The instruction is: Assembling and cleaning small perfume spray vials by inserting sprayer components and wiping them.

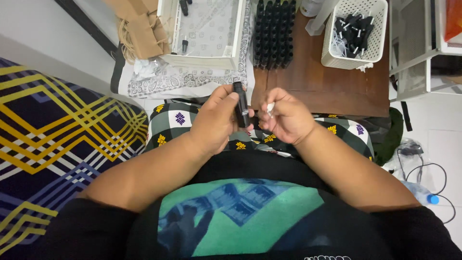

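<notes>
My left hand (216,120) is closed around a slim black bottle (240,102), held upright over my lap. Just to its right, my right hand (285,118) pinches a small white piece (270,109), likely a cap or sprayer part, close to the bottle but apart from it. Both hands hover above a checked cloth (179,119) on my legs. Ahead on a low wooden table (317,86) stand several rows of black bottles (274,31).
A white basket (356,33) of black and white sprayer tops sits at the table's back right. A white tray (204,29) rests on a patterned cloth at the left, with brown paper bags (142,29) beside it. Patterned bedding (57,139) lies left; cables (426,168) right.
</notes>
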